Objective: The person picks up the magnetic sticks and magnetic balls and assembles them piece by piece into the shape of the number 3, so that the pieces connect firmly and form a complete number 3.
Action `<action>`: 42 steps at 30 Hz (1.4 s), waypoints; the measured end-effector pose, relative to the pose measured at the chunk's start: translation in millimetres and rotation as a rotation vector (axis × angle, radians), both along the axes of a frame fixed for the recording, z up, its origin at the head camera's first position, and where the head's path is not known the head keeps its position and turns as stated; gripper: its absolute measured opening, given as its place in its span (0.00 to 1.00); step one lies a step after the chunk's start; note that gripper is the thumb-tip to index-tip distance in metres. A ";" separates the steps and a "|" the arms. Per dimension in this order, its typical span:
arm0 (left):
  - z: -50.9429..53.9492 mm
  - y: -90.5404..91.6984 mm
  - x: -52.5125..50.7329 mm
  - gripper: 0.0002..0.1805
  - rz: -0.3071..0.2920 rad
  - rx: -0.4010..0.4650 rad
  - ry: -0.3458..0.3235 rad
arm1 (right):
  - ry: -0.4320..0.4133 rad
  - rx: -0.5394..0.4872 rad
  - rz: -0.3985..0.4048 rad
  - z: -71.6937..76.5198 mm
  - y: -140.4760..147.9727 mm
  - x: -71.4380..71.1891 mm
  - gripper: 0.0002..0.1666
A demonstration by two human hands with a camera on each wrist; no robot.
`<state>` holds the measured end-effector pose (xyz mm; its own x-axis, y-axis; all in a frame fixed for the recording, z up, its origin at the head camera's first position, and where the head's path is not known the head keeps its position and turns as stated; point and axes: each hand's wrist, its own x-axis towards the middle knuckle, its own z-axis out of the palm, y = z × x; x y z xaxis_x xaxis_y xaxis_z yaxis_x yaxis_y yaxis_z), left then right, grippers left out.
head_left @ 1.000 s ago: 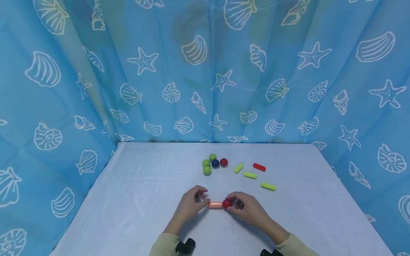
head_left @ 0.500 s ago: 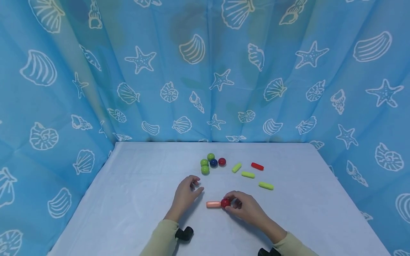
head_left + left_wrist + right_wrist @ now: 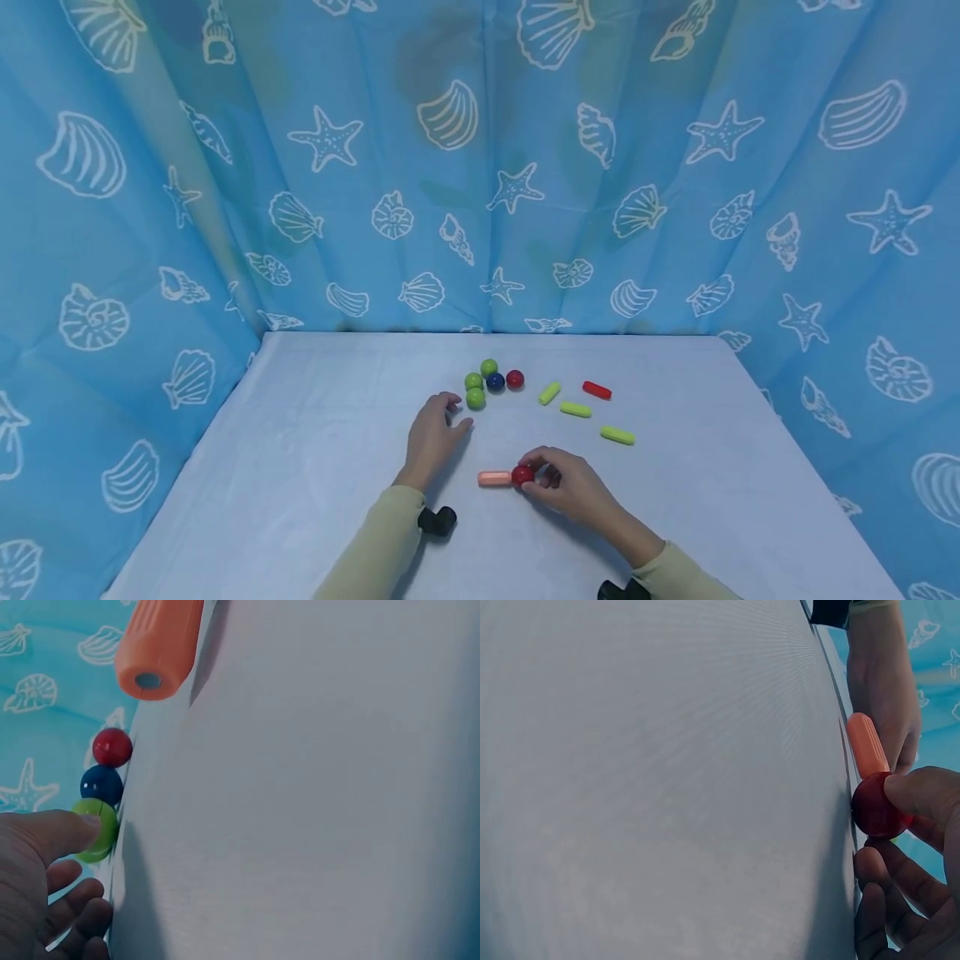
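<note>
Right hand (image 3: 564,485) pinches glossy red ball (image 3: 522,477) touching orange ridged rod (image 3: 493,478); left hand (image 3: 432,435) loosely spread.
A careless left reach could set glossy green balls (image 3: 476,398) rolling.

dim wrist views, soft shadows

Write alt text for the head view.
A right hand pinches a glossy red ball touching an orange rod on a white tabletop. The left hand is near three green balls, a blue ball and another red ball; three lime rods and a red rod lie to the right.
</note>
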<state>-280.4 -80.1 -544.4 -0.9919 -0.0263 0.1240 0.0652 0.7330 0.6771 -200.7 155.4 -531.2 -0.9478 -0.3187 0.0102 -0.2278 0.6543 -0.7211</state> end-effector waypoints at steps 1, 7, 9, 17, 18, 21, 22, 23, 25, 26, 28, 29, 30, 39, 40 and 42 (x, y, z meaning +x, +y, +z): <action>0.0 0.3 -2.0 0.22 -0.001 0.000 0.005 | 0.000 -0.003 0.001 0.3 0.0 0.1 0.18; -0.4 2.9 -10.8 0.25 -0.003 -0.012 0.032 | 0.000 -0.002 0.004 0.3 0.7 0.0 0.17; -0.5 3.7 -13.3 0.26 -0.006 -0.023 0.033 | 0.003 0.001 0.006 -0.9 1.1 -0.6 0.17; 0.4 6.4 -20.4 0.29 -0.062 -0.059 0.019 | 0.005 -0.007 0.013 -1.7 2.6 -1.2 0.17; 0.7 6.7 -20.8 0.28 -0.068 -0.058 0.020 | 0.006 -0.006 0.014 -1.6 2.8 -1.2 0.17; 1.2 7.1 -21.9 0.27 -0.081 -0.064 0.023 | 0.009 -0.007 0.017 -1.6 3.1 -1.5 0.17; 1.2 7.2 -22.0 0.26 -0.083 -0.066 0.025 | 0.009 -0.007 0.018 -1.6 3.3 -1.7 0.17; 1.3 7.3 -22.4 0.25 -0.083 -0.066 0.026 | 0.009 -0.008 0.019 -1.6 3.4 -1.9 0.17; 1.5 7.4 -23.1 0.24 -0.083 -0.068 0.019 | 0.007 -0.010 0.022 -1.3 3.5 -2.1 0.17; 1.4 7.4 -23.4 0.24 -0.083 -0.068 0.018 | 0.005 -0.012 0.023 -1.2 3.6 -2.2 0.17; 1.5 7.1 -23.3 0.23 -0.087 -0.067 0.018 | 0.003 -0.012 0.024 -0.9 3.6 -2.1 0.17; 1.6 6.8 -23.1 0.22 -0.089 -0.063 0.017 | 0.001 -0.013 0.024 -0.7 3.5 -1.9 0.17; 1.7 6.5 -22.7 0.22 -0.091 -0.061 0.017 | 0.001 -0.012 0.024 -0.6 3.4 -1.8 0.17; 6.9 4.4 -18.2 0.21 -0.092 -0.039 -0.026 | -0.003 0.002 0.011 0.5 2.6 -0.8 0.17; 7.7 4.1 -17.7 0.21 -0.094 -0.043 -0.037 | -0.001 0.004 0.010 0.4 2.6 -0.9 0.17; 9.0 3.2 -16.4 0.21 -0.097 -0.050 -0.061 | 0.003 0.012 0.005 0.1 2.6 -0.8 0.17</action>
